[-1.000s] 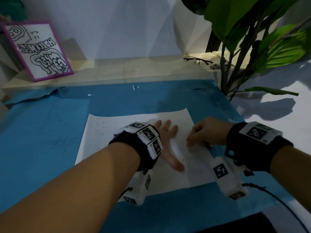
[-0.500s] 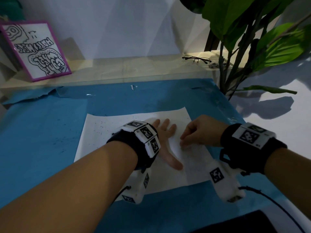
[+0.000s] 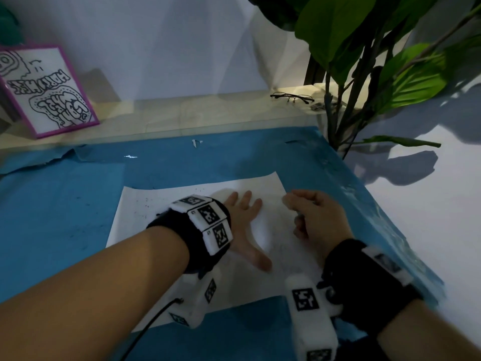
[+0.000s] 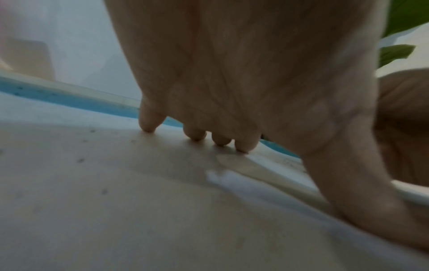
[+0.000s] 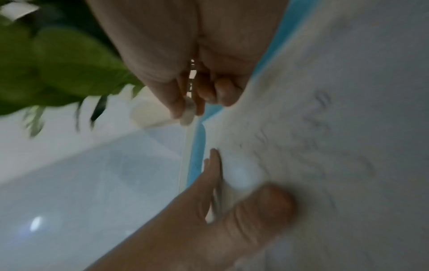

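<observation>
Nearest the camera, both forearms reach in over the table, each wrist wrapped in a black band with white marker blocks. The left hand (image 3: 243,230) lies flat on the large white paper sheet (image 3: 145,212), palm down. Its fingers (image 4: 148,119) are straight and spread, tips pressing on the paper, and the thumb is splayed out toward the right hand.

Just beside it, the right hand (image 3: 317,220) is over the sheet's right part with its fingers curled in. The thumb and fingertips pinch a small pale object (image 5: 189,108), which is too blurred to name. Whether this hand touches the paper I cannot tell. Faint grey pencil marks (image 5: 320,99) show on the sheet near it.

The sheet lies flat on a blue table cover (image 3: 65,217), its far right corner slightly lifted. Beyond the cover runs a pale ledge along the white wall. On it, a purple-framed black-and-white drawing (image 3: 44,92) leans at the left and thin black-rimmed eyeglasses (image 3: 291,96) lie at the right. A tall green leafy plant (image 3: 364,48) stands at the far right.
</observation>
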